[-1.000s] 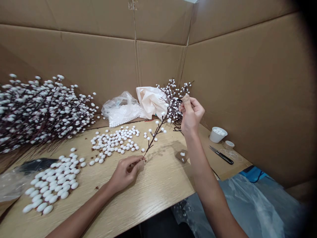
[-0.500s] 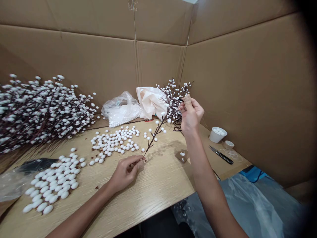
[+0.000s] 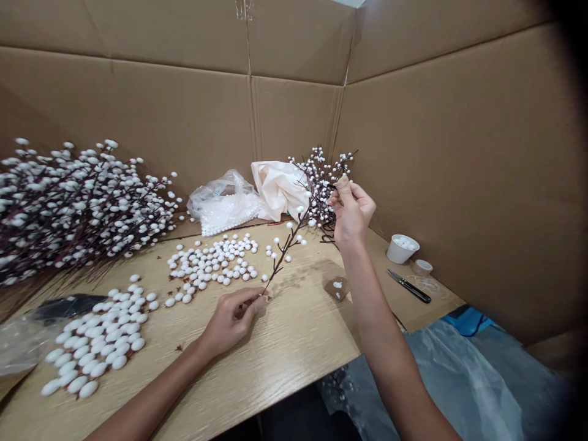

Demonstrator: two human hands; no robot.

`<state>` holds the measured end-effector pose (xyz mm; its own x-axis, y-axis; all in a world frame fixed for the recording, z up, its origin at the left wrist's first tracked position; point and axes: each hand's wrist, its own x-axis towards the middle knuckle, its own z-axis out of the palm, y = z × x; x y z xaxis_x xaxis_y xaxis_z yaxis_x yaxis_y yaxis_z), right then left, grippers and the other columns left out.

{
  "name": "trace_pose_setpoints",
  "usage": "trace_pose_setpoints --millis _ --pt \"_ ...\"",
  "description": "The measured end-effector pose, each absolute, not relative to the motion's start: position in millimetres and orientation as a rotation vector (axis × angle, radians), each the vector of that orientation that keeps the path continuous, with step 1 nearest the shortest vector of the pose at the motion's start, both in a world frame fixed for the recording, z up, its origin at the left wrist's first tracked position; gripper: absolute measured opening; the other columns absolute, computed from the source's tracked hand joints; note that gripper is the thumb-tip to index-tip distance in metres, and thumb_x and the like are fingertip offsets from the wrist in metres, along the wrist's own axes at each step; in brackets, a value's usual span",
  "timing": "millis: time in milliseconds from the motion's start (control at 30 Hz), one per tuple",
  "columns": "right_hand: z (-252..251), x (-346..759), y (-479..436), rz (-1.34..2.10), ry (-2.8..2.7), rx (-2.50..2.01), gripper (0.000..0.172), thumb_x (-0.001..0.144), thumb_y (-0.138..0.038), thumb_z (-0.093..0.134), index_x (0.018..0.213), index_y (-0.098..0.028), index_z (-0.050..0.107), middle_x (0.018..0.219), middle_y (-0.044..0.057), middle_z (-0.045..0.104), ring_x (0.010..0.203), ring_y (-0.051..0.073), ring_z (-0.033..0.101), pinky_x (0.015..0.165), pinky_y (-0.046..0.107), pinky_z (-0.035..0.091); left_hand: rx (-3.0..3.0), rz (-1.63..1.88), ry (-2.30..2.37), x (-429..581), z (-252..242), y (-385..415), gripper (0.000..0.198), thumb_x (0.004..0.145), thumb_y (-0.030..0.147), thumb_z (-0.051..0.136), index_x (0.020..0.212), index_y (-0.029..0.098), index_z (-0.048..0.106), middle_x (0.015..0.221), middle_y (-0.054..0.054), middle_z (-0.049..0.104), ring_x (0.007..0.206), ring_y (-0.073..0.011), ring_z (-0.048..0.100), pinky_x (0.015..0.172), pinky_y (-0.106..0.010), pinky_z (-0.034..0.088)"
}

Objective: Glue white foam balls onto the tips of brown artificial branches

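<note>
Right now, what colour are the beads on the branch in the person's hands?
White beads on a dark brown stem; the head view shows them best.

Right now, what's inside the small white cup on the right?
White beads sit in the white cup; its wall hides how deep they go and anything beneath them.

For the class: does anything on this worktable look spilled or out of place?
Loose white beads lie heaped directly on the wooden table, outside the clear plastic bag and white cup, so they look spilled, near the berry branch held by the left hand and right hand.
</note>
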<state>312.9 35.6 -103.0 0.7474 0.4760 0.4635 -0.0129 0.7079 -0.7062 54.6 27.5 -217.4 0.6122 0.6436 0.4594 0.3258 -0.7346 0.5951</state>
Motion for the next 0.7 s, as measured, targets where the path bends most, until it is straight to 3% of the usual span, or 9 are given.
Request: trace_pose_setpoints --millis 433,700 --pt "-104.2 316.8 38.7 0.345 -0.654 -0.708 0.037 0.064 -0.052 0.07 0.071 -0.018 0.058 0.06 -0.004 0.048 0.052 0.006 0.044 0.053 0.024 0.042 2.366 0.917 0.784 55.6 -219.3 28.5 0.023 0.085 0.022 0.052 0.097 0.014 0.071 0.096 -0.009 0.074 0.088 -0.0198 0.07 0.073 -0.026 0.057" --pt "-99.7 319.6 33.9 0.365 -0.641 -0.532 0.024 0.061 -0.032 0.077 0.074 -0.016 0.064 0.064 -0.003 0.06 0.057 0.006 0.053 0.058 0.022 0.048 2.311 0.886 0.797 56.8 -214.9 26.7 0.023 0.088 0.027 0.051 0.094 0.015 0.071 0.098 -0.008 0.074 0.089 -0.0199 0.069 0.072 -0.026 0.056"
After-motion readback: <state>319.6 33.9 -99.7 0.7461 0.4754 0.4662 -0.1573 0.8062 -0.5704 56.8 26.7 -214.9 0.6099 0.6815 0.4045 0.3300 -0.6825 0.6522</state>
